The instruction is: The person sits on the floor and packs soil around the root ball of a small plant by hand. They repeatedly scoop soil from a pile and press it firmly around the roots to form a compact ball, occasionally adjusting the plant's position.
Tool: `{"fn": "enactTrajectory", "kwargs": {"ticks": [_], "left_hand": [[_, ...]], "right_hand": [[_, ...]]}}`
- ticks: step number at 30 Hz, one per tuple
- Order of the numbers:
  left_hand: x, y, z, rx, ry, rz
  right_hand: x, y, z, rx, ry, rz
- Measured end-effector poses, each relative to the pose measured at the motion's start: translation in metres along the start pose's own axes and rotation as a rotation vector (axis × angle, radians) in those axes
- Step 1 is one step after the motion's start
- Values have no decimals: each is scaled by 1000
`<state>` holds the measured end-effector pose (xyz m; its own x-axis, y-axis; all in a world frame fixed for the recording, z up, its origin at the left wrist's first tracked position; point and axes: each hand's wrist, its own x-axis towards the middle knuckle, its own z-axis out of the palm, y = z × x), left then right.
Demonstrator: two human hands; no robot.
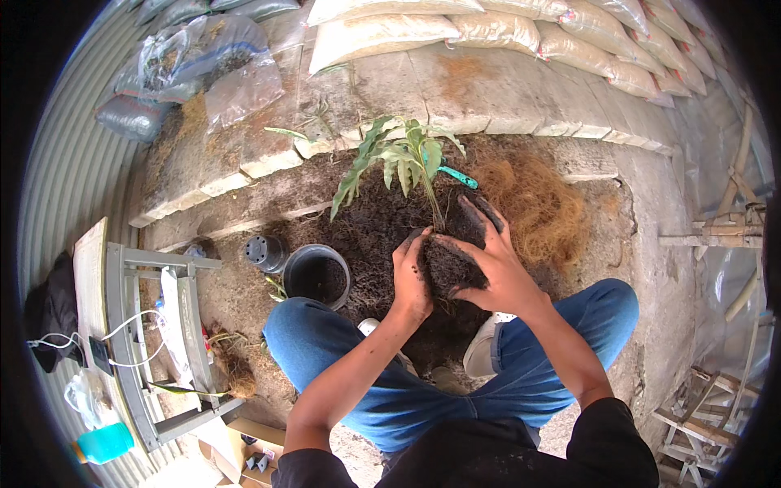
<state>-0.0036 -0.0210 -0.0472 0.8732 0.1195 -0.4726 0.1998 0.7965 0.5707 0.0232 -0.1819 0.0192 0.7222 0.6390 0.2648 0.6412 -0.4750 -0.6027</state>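
Observation:
A leafy plant [406,155] leans to the upper left, its stems rising from a dark root ball of soil [454,265]. My left hand [413,271] presses on the left side of this soil, fingertips near the stem base. My right hand [500,262] spreads over the right side, its fingers dark with soil, so both hands clasp the root ball between them. Loose dark soil [372,244] lies around it on the ground. Behind the plant a green tool handle [459,177] shows; its other end is hidden by leaves. The underside of the root ball is hidden.
A black pot [317,276] with soil inside and a smaller upturned pot [266,254] stand left. Brown coir fibre [537,207] lies right. Beyond are a concrete ledge [451,91] and stacked sacks [494,30]. A bench [116,293] and a cardboard box [265,436] are at the left.

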Motion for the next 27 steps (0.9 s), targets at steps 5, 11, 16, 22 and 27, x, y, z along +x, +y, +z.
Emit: {"fn": "enactTrajectory", "kwargs": {"ticks": [5, 11, 16, 22, 27], "left_hand": [[-5, 10, 4, 1, -101, -1], [-6, 4, 9, 298, -53, 210], [-15, -16, 9, 414, -9, 341], [-18, -25, 15, 512, -133, 396], [-15, -26, 8, 1219, -36, 900]], "right_hand": [[-3, -1, 0, 60, 18, 53], [-7, 15, 25, 1238, 332, 574], [-7, 12, 45, 1870, 302, 984], [-20, 33, 68, 2119, 309, 870], [-14, 14, 51, 2076, 341, 916]]}}
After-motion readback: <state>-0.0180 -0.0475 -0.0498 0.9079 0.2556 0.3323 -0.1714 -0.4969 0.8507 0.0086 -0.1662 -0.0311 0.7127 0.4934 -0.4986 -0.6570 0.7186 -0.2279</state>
